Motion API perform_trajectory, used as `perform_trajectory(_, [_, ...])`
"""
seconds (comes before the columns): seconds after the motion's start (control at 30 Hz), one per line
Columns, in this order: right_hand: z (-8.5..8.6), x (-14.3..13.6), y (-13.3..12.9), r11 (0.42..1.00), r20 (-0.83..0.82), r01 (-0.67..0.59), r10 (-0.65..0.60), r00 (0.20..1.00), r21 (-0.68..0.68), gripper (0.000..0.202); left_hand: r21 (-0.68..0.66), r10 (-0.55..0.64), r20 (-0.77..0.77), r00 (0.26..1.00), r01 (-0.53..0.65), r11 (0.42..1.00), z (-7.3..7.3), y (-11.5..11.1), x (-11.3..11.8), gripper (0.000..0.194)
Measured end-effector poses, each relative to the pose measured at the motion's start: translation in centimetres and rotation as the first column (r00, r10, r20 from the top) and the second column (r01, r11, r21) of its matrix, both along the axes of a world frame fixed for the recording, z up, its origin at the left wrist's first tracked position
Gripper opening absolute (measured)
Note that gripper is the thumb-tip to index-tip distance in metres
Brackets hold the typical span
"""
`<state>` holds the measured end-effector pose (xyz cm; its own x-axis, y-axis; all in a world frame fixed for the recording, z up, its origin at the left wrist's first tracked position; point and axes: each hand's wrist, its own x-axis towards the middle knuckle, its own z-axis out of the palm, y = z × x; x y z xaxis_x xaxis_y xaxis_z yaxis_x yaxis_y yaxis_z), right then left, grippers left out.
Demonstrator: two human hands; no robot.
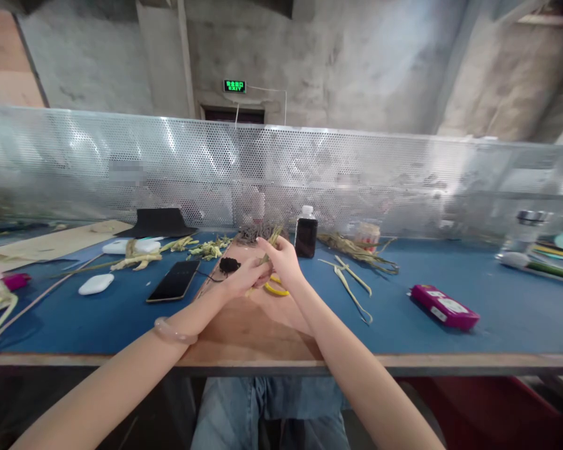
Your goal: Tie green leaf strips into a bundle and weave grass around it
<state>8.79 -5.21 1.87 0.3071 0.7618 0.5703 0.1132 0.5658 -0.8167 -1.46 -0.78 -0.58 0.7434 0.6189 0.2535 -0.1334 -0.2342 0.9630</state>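
Note:
Over the wooden board [244,328], my left hand [249,276] is closed around the lower part of a small bunch of dried greenish stems [274,235]. My right hand [284,257] pinches the same bunch higher up, thumb and fingers together. Just below the hands lies a yellow-handled tool [278,287], partly hidden by them. A clump of black thread [229,265] rests left of my left hand, with a strand trailing off. Grey-brown dried sprigs [251,235] lie behind the hands.
A dark bottle with white cap [306,234] stands behind right. Dried stalks [349,281] and a magenta box [443,306] lie to the right. On the left are a phone [174,281], a white case [96,284] and yellow-green plant pieces [209,249]. A perforated metal screen [169,169] borders the back.

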Motion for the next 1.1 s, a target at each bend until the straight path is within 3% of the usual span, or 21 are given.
perform_trajectory(0.33, [-0.8, 1.2, 0.8, 0.984, -0.035, -0.176, 0.177, 0.984, 0.023, 0.037, -0.097, -0.045, 0.033, 0.998, 0.048, 0.994, 0.1, 0.3, -0.2, 0.047])
perform_trajectory(0.6, [-1.1, 1.2, 1.2, 0.989, 0.043, -0.145, 0.144, 0.989, 0.017, 0.033, -0.169, -0.065, 0.046, 0.997, 0.072, 0.983, 0.5, 0.4, -0.3, 0.047])
perform_trajectory(0.73, [-1.5, 0.7, 0.9, 0.999, 0.165, -0.036, 0.030, 0.986, 0.029, 0.031, -0.183, -0.023, 0.079, 0.997, 0.038, 0.982, 0.4, 0.5, -0.3, 0.040])
perform_trajectory(0.87, [-1.4, 0.4, 0.4, 0.983, 0.273, 0.124, -0.158, 0.949, 0.137, 0.023, -0.182, 0.017, 0.102, 0.995, 0.002, 0.983, 0.6, 0.1, -0.3, 0.036])
perform_trajectory(1.0, [-1.2, 0.4, -0.1, 0.872, 0.488, 0.262, -0.455, 0.745, 0.413, 0.020, -0.174, 0.021, 0.115, 0.993, -0.001, 0.985, 0.6, -0.1, -0.2, 0.038])
perform_trajectory(1.1, [-1.3, 0.3, -0.5, 0.832, 0.521, 0.294, -0.530, 0.669, 0.470, 0.018, -0.173, 0.026, 0.112, 0.993, -0.006, 0.985, 0.4, 0.0, -0.1, 0.040])
